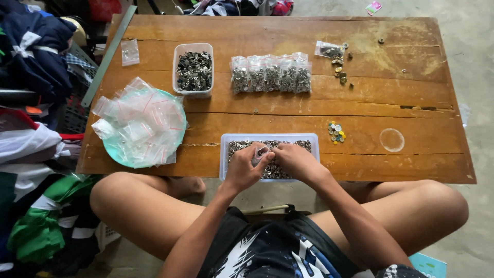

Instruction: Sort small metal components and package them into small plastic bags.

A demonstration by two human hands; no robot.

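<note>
Both hands cover the middle of the tray; fingers hide most of the small bag. Metal bits too small to identify. Clothes pile cut off at left edge.

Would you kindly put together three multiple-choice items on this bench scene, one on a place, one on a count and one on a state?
1. Where do the left hand and right hand work?
A. over the near tray of metal pieces
B. over the green plate
C. at the far right corner

2. How many filled small bags stand in the row mid-table?
A. one
B. about five
C. over ten

3. What state is the bag pinched between the hands in?
A. clear and nearly empty
B. packed full
C. torn in half

Answers: 1 A, both hands sit above it; 2 B, about five side by side; 3 A, it looks see-through.
</note>
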